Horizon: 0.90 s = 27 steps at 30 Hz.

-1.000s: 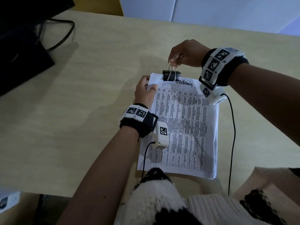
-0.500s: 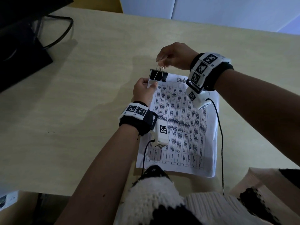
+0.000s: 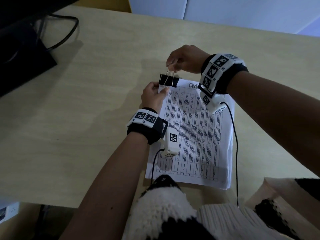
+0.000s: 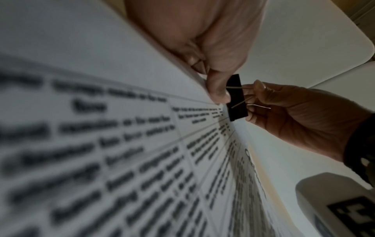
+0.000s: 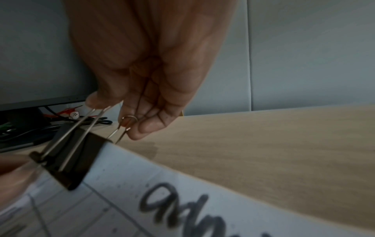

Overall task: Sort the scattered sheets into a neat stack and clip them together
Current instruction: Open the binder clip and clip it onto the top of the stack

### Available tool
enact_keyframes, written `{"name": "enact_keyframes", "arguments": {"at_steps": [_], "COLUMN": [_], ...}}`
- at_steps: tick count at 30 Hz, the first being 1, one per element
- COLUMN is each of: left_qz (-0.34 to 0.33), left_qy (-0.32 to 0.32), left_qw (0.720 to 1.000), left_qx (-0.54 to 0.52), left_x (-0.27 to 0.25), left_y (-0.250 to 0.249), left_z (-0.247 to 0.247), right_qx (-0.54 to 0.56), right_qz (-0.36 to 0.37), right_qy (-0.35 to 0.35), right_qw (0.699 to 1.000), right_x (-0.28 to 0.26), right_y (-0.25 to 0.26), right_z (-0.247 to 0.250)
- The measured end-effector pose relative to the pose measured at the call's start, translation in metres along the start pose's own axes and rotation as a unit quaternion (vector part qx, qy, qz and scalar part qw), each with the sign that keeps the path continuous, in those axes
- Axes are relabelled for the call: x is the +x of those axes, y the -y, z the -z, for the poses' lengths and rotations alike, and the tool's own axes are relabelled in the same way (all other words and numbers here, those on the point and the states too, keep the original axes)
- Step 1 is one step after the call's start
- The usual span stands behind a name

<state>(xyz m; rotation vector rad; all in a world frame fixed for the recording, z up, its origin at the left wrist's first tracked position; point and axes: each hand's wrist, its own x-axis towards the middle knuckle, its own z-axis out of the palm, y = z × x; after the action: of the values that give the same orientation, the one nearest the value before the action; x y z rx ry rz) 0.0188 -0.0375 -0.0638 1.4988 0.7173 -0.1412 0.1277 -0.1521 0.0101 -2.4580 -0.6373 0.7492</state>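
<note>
Since a second ago the black metal binder clip with silver wire handles [image 3: 168,80] has shifted from the middle of the top edge to the far left corner of the stack of white printed sheets with a ruled table [image 3: 195,132], and the right hand [image 3: 186,60] has travelled left with it. That hand pinches the two wire handles together between thumb and fingers. The left hand [image 3: 153,97] grips the corner of the stack just below the clip, thumb on top. The stack lies on the pale wooden desk [image 3: 86,118]. The right wrist view alone shows the clip's black body over the paper's edge [image 5: 69,162] beside handwritten lettering; the left wrist view shows the thumb touching the clip [image 4: 236,97].
</note>
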Motion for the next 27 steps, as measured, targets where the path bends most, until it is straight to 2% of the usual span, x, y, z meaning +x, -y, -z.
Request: {"name": "enact_keyframes", "arguments": {"at_steps": [7, 9, 14, 19, 23, 27], "left_qz": [-0.009, -0.012, -0.009, 0.006, 0.006, 0.022], "left_qy": [0.005, 0.01, 0.013, 0.01, 0.011, 0.03], "left_qw": [1.0, 1.0, 0.998, 0.996, 0.994, 0.995], "left_qx": [0.016, 0.021, 0.066, 0.092, 0.107, 0.098], "left_x": [0.002, 0.001, 0.003, 0.002, 0.003, 0.001], "left_y": [0.001, 0.001, -0.002, -0.013, -0.012, -0.016], "left_z": [0.0, -0.001, 0.0, 0.001, 0.001, 0.004], "right_qx": [-0.006, -0.002, 0.066, 0.057, 0.046, -0.058], "right_qz": [-0.012, -0.016, -0.008, 0.047, 0.102, 0.124], "right_qy": [0.029, 0.018, -0.166, -0.209, -0.153, -0.046], "right_qw": [1.0, 1.0, 0.984, 0.975, 0.982, 0.99], "right_x": [-0.001, -0.002, -0.006, -0.028, -0.06, -0.078], "right_y": [-0.001, -0.004, -0.002, 0.006, 0.011, 0.007], "right_z": [-0.005, -0.01, -0.021, -0.032, -0.057, -0.082]}}
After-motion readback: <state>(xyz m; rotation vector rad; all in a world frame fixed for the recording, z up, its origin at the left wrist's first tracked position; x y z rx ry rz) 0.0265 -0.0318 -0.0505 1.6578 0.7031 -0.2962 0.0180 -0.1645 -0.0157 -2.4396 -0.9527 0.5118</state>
